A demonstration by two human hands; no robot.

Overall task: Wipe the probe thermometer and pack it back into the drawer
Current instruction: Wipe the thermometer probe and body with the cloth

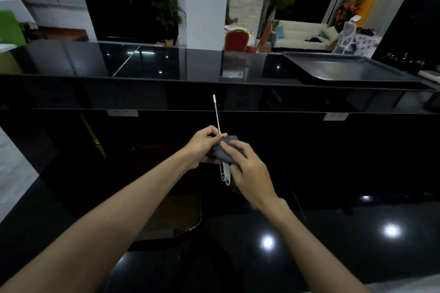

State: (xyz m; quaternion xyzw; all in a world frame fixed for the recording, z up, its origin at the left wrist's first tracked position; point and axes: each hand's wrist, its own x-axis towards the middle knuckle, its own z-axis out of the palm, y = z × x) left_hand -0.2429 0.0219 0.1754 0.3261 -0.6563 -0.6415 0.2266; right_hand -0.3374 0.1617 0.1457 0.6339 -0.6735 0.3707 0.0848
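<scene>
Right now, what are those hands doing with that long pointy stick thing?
That stick is a probe thermometer, and a person is cleaning it. The left hand holds it where the probe meets the body, with the thin metal probe pointing up and away. The right hand presses a grey cloth against the body. All of it is held above a shiny black counter. No drawer shows in this view.

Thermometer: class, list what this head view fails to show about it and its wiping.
- Thermometer display: too small and dark to read.
- Its middle: covered by the cloth under the right hand.
- Left hand grip: fingers hidden behind the cloth.
- Drawer: cannot be made out against the black counter.
</scene>
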